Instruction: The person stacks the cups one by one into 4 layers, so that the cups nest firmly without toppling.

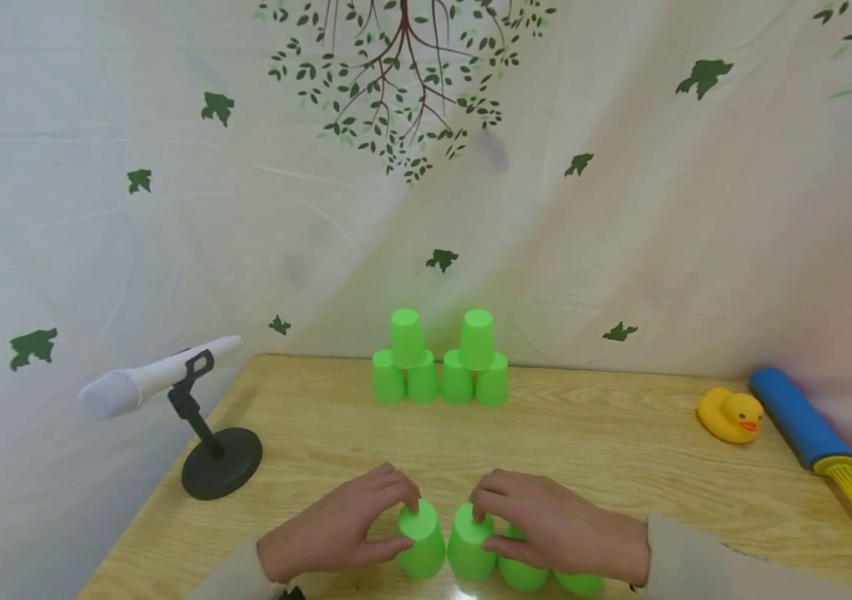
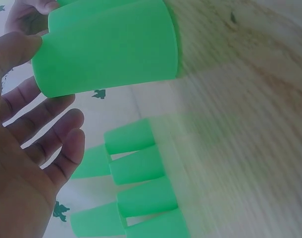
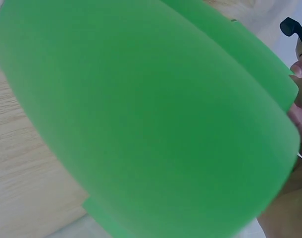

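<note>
Four-finger-and-thumb curves of my left hand (image 1: 351,521) hold the top of an upside-down green cup (image 1: 423,552) at the left of the front row. In the left wrist view, that hand's thumb and fingertips touch the narrow end of the cup (image 2: 106,49). My right hand (image 1: 553,521) grips the neighbouring green cup (image 1: 468,552) near its top. Two more green cups, one here (image 1: 522,575) and one farther right (image 1: 579,583), stand partly under the right hand and wrist. A large green cup (image 3: 141,114) fills most of the right wrist view and hides much of the grip.
At the table's back stand two small cup stacks, left (image 1: 407,337) and right (image 1: 478,337), each one cup on two. A white microphone (image 1: 163,379) on a black stand (image 1: 222,464) is left. A yellow rubber duck (image 1: 728,415) and blue hand pump (image 1: 801,417) lie right.
</note>
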`<state>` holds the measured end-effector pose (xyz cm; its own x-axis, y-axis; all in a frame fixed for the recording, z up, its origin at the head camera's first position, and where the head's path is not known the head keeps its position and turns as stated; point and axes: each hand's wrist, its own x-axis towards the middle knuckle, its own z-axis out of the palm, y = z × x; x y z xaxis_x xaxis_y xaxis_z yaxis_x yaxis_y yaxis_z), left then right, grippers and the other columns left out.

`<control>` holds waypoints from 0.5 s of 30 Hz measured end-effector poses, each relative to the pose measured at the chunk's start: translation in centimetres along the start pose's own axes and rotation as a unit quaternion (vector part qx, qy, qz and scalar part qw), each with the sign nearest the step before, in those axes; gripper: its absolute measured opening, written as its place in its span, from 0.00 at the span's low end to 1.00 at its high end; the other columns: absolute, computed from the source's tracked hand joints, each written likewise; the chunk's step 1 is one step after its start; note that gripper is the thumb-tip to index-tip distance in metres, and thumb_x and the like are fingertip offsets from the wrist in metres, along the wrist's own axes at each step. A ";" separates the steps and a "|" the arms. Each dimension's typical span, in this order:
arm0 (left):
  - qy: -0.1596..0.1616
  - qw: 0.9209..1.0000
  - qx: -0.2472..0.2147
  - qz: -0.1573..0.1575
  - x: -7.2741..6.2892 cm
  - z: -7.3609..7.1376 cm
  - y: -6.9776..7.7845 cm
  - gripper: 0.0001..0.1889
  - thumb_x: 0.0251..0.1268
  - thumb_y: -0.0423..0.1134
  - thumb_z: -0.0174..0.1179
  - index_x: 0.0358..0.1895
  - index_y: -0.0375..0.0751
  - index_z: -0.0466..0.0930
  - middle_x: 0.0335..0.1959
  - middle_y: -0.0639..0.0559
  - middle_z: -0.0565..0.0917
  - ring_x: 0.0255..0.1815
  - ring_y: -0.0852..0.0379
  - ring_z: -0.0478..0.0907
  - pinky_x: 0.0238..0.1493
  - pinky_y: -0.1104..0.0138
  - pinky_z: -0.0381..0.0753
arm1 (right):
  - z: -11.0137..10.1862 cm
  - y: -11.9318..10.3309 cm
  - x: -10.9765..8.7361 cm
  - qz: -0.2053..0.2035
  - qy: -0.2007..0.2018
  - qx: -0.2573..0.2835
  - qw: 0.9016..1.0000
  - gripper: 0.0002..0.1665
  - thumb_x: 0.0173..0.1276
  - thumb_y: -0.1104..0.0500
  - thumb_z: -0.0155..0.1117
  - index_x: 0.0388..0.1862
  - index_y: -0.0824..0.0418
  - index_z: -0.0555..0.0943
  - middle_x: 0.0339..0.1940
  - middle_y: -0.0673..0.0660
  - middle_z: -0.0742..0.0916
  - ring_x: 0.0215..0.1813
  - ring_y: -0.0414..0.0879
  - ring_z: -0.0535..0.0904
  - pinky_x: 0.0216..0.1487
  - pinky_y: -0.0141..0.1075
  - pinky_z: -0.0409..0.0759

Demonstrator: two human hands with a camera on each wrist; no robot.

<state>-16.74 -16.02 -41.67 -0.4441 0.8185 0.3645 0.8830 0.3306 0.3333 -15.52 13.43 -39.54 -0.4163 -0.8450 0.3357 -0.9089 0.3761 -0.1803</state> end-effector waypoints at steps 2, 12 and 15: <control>0.005 1.000 -0.002 -0.001 0.0 -0.2 0.0 0.13 0.64 0.46 0.61 0.47 0.51 0.71 0.49 0.62 0.74 0.50 0.65 0.70 0.53 0.66 0.72 | -0.1 0.0 0.0 0.001 0.000 -0.005 1.000 0.12 0.60 0.52 0.69 0.37 0.51 0.75 0.43 0.43 0.78 0.44 0.34 0.74 0.43 0.26 0.74; 0.025 1.000 0.008 -0.016 0.0 -1.5 -0.3 0.12 0.64 0.46 0.60 0.46 0.51 0.71 0.48 0.63 0.74 0.48 0.65 0.69 0.48 0.70 0.73 | -1.2 0.5 0.3 -0.003 0.031 -0.012 0.999 0.13 0.60 0.53 0.70 0.39 0.52 0.75 0.45 0.44 0.78 0.45 0.36 0.75 0.44 0.26 0.74; 0.039 0.999 0.019 -0.016 0.1 -1.9 -0.6 0.12 0.64 0.46 0.61 0.46 0.50 0.72 0.48 0.62 0.73 0.48 0.64 0.70 0.47 0.69 0.74 | -1.6 0.9 0.4 0.006 0.043 0.001 0.999 0.15 0.59 0.54 0.71 0.41 0.52 0.75 0.45 0.43 0.77 0.45 0.35 0.75 0.44 0.26 0.74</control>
<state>-17.64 -17.02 -40.13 -0.4811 0.7691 0.4209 0.8728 0.3749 0.3126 -16.54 14.06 -38.10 -0.4274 -0.8044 0.4126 -0.9040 0.3844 -0.1871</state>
